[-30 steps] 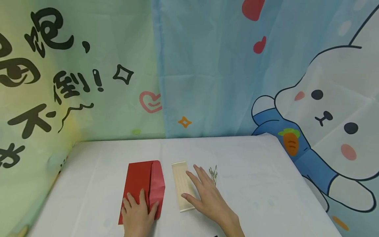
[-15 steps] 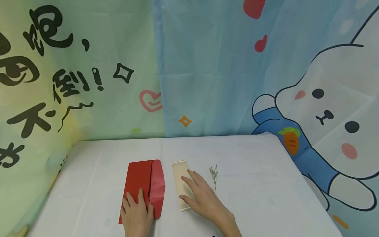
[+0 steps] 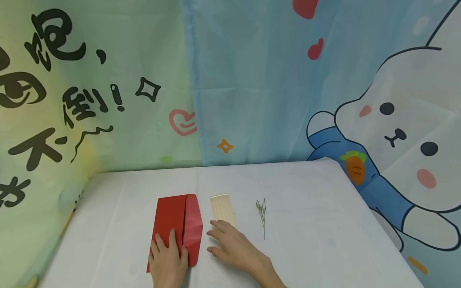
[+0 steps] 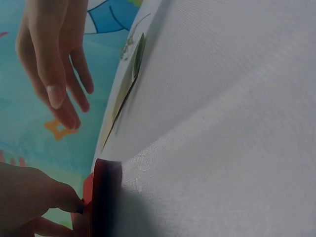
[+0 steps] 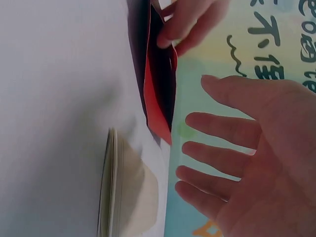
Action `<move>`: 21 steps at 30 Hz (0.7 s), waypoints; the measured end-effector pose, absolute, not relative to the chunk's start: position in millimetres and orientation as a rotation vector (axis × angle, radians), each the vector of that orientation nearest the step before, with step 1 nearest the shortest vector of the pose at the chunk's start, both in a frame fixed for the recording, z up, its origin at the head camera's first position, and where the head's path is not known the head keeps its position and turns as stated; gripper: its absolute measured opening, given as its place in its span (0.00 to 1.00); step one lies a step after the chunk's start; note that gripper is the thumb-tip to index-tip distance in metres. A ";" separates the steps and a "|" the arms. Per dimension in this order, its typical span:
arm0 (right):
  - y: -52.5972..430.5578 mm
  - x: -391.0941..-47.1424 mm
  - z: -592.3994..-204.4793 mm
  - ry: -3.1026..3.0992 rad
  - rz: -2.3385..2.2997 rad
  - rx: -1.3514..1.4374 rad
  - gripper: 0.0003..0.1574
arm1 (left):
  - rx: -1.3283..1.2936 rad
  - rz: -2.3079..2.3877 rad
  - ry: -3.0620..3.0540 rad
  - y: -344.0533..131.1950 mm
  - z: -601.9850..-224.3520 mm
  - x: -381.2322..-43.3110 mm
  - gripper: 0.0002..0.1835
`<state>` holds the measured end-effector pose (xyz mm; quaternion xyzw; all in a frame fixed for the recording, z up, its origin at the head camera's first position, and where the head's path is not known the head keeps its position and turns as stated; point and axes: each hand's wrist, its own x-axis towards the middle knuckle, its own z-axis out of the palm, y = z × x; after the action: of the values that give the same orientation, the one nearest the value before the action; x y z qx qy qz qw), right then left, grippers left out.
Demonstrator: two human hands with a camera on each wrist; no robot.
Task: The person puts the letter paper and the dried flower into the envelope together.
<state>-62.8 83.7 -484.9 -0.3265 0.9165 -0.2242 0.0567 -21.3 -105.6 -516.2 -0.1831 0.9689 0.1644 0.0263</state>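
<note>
A red envelope (image 3: 170, 214) lies on the white-covered table, its paler flap to the right. My left hand (image 3: 168, 258) rests on its lower part with fingers spread; in the left wrist view the thumb (image 4: 64, 197) touches the envelope's edge. The right wrist view shows the envelope's mouth (image 5: 157, 106) gaping a little. To the right is a folded cream paper (image 3: 222, 207), whose layered edge (image 5: 112, 182) faces the right wrist camera. My right hand (image 3: 235, 248) hovers over the paper's near end, fingers extended and holding nothing, hiding that end.
A small dried flower sprig (image 3: 263, 216) lies right of the cream paper. The white cloth (image 3: 324, 224) covers the table, and a printed fabric backdrop (image 3: 248, 100) hangs behind and along the left side.
My right hand has moved left and nearer to me, uncovering the sprig's stem while covering the paper's near end. My left hand stays on the envelope, its thumb drawn in closer to the fingers.
</note>
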 end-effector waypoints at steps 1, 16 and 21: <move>81.8 -62.5 -485.5 2.770 -0.672 -1.004 0.22 | -0.563 0.502 2.991 -106.3 -516.2 -21.1 0.35; 50.8 -61.3 -494.5 2.681 -0.598 -1.101 0.22 | -0.511 0.472 2.990 -112.0 -514.4 -22.9 0.35; 39.9 -59.1 -500.2 2.705 -0.526 -1.177 0.22 | -0.475 0.433 2.997 -117.0 -511.2 -23.4 0.34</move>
<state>-59.1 39.9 -500.2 -0.3918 0.9003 -0.1752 0.0724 -23.4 -117.0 -511.2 -0.1550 0.9770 0.1413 0.0380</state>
